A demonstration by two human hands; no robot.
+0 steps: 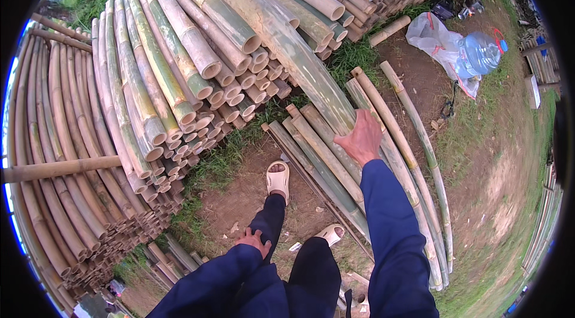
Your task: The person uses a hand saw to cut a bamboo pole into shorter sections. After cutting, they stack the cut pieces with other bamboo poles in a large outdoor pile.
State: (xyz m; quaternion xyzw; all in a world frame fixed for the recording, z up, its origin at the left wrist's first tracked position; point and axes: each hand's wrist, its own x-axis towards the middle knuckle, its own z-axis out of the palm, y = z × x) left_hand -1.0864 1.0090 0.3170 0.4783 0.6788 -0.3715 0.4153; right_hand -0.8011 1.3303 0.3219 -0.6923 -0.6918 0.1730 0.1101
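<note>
My right hand (362,137) is at the near end of a thick greenish bamboo pole (308,75), thumb on the left side and fingers over the far side, partly hidden. That pole slants from the top of a large bamboo stack (185,90) down toward me. Beneath and beside my right hand, several bamboo poles (326,156) lie side by side on the ground. My left hand (254,242) rests on my left leg with its fingers spread, holding nothing.
More stacked bamboo (66,156) fills the left side, with a crosswise pole (63,169) in front. At the upper right are a large clear water bottle (479,54) and a white plastic bag (428,35). A thin curved pole (426,150) lies on the right. Grass borders the stacks.
</note>
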